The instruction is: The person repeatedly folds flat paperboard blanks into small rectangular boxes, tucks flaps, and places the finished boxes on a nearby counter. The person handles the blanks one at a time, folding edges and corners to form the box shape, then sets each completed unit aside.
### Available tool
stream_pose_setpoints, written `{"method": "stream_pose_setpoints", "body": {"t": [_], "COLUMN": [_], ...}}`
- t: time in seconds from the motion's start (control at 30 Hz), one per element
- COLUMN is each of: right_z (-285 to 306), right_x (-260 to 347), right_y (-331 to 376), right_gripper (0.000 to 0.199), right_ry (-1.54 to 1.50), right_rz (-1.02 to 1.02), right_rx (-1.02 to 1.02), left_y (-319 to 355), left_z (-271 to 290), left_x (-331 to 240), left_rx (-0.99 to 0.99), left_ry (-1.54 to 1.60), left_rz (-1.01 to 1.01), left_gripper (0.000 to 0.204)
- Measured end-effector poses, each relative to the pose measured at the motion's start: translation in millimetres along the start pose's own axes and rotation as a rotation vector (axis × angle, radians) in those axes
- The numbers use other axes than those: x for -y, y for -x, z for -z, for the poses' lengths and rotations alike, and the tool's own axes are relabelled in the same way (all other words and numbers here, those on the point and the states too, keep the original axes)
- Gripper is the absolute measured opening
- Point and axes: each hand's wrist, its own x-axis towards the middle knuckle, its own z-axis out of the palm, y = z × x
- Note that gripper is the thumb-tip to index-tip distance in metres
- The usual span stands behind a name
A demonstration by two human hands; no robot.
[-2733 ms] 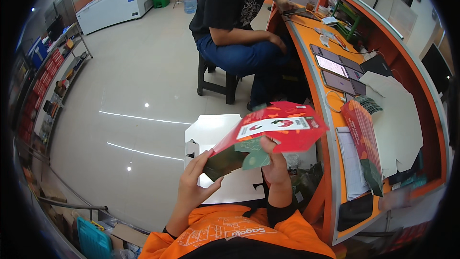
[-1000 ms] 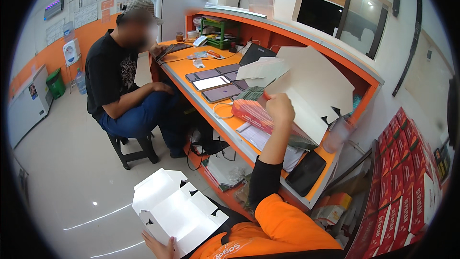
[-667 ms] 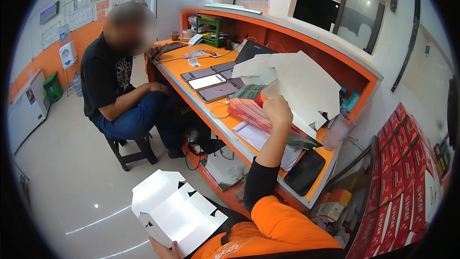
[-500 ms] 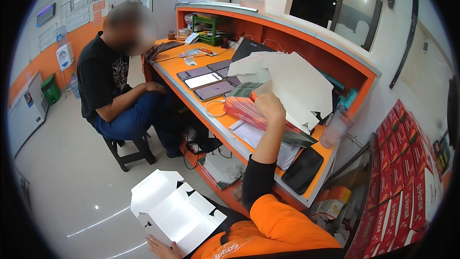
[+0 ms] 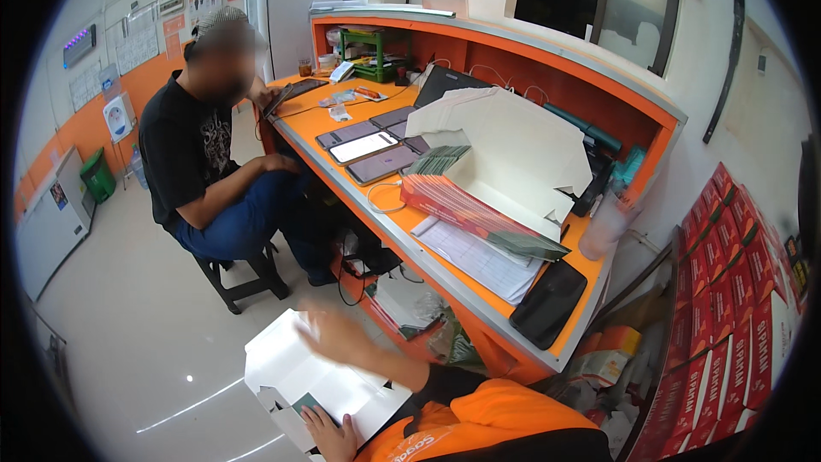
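Observation:
An unfolded white cardboard box [image 5: 282,351] lies across my lap at the lower middle, its plain inner side facing up. My left hand [image 5: 332,436] rests on its near part with fingers stretched out flat. Beside those fingertips shows a small dark green patch [image 5: 305,401]; I cannot tell whether it is a separate piece or part of the box. My right hand [image 5: 342,338] is over the box's far right part, its fingers smeared by motion. On the desk, a stack of flat red and green cartons [image 5: 479,218] stands against a large opened white carton [image 5: 513,141].
Several phones [image 5: 385,164] lie on the orange desk [image 5: 295,115]. Near its front edge are papers [image 5: 479,257] and a black phone [image 5: 549,304]. A person [image 5: 201,145] sits on a stool at the left. Stacked red boxes [image 5: 727,316] rise at the right.
My right hand has come down from the carton stack on the desk to the white box on my lap. My left hand has moved further onto the box, and the green patch now shows.

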Motion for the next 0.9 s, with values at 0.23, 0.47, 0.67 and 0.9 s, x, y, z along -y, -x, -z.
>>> {"method": "stream_pose_setpoints", "body": {"t": [0.23, 0.47, 0.67, 0.9], "right_z": [-155, -161, -90, -46], "right_x": [-33, -44, -25, -10], "right_y": [105, 97, 70, 36], "right_gripper": [0.057, 0.028, 0.025, 0.029], "right_ry": [-0.308, -1.072, -1.367, -1.362], "right_rz": [-0.158, -0.372, -0.496, -0.373], "right_rx": [0.624, 0.952, 1.019, 0.625], "left_y": [0, -4, 14, -11], "left_z": [10, 42, 64, 43], "left_x": [40, 55, 82, 21], "left_rx": [0.001, -0.134, 0.392, -0.316], "left_ry": [0.945, 1.363, 1.933, 1.138], "left_rz": [0.191, 0.55, 0.048, -0.186], "left_gripper": [0.084, 0.071, 0.056, 0.064]}}
